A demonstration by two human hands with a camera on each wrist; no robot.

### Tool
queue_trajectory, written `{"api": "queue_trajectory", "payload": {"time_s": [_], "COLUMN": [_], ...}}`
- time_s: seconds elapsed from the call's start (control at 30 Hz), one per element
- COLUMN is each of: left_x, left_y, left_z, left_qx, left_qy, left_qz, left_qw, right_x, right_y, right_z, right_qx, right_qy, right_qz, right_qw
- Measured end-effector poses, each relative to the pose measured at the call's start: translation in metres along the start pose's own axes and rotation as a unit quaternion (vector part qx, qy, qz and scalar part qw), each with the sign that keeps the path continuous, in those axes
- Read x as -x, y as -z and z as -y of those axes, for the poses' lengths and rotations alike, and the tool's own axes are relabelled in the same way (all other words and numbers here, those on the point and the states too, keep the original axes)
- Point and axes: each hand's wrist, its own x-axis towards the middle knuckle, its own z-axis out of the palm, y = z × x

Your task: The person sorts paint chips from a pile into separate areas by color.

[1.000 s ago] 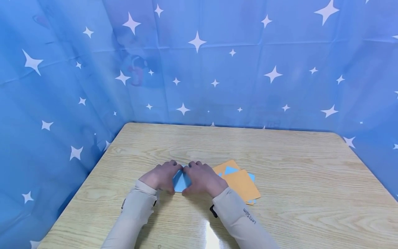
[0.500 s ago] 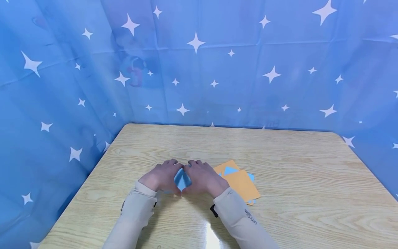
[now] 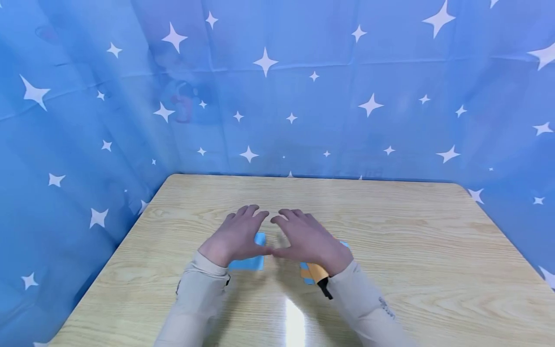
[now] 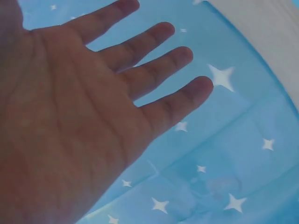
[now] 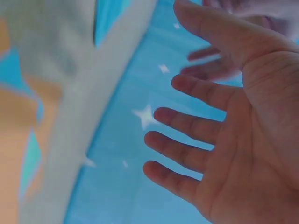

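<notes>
My left hand (image 3: 238, 235) is raised over a blue sheet of paper (image 3: 250, 263), fingers spread and nothing in it. Its bare palm (image 4: 70, 112) faces the camera in the left wrist view. My right hand (image 3: 310, 241) hovers to the right, fingers apart, and its palm (image 5: 247, 140) shows nothing held. The two thumbs come together at their tips in the head view. Below the right hand lies a loose pile of orange paper (image 3: 318, 273) and blue paper (image 3: 344, 244), partly hidden by that hand and its wrist. The left hand also covers part of the single blue sheet.
The papers lie on a pale wood-grain table (image 3: 390, 226). Around it, at the back and left, hangs a blue curtain (image 3: 277, 135) with white stars. A bright reflection (image 3: 295, 323) shows near the front edge.
Both hands have let go of the blue paper and lifted up from it, fingers spreading. The right hand has also moved right, over the pile. The blue sheet now lies on the table.
</notes>
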Motion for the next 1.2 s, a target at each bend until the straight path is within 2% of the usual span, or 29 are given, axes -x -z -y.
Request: {"api": "queue_trajectory", "payload": {"time_s": [0.33, 0.57, 0.67, 0.83, 1.03, 1.2], "left_x": [-0.011, -0.021, -0.023, -0.025, -0.03, -0.035], "left_y": [0.014, 0.017, 0.016, 0.009, 0.004, -0.001], "left_z": [-0.036, -0.06, -0.068, -0.071, -0.073, -0.075], "left_qx": [-0.005, -0.003, 0.001, 0.012, 0.011, 0.014], "left_qy": [-0.025, -0.04, -0.046, -0.053, -0.057, -0.06], "left_qz": [-0.025, -0.032, -0.033, -0.025, -0.023, 0.001], "left_qw": [0.9994, 0.9987, 0.9984, 0.9982, 0.9981, 0.9981], "right_x": [0.049, 0.072, 0.075, 0.078, 0.081, 0.083], "right_y": [0.047, 0.052, 0.049, 0.049, 0.054, 0.054], "right_z": [-0.049, -0.07, -0.074, -0.073, -0.074, -0.079], "right_qx": [-0.007, -0.019, -0.019, -0.016, -0.017, -0.026], "right_qy": [-0.014, -0.041, -0.037, -0.023, -0.035, -0.039], "right_qz": [-0.074, -0.095, -0.099, -0.104, -0.103, -0.085], "right_qw": [0.997, 0.994, 0.994, 0.994, 0.994, 0.995]}}
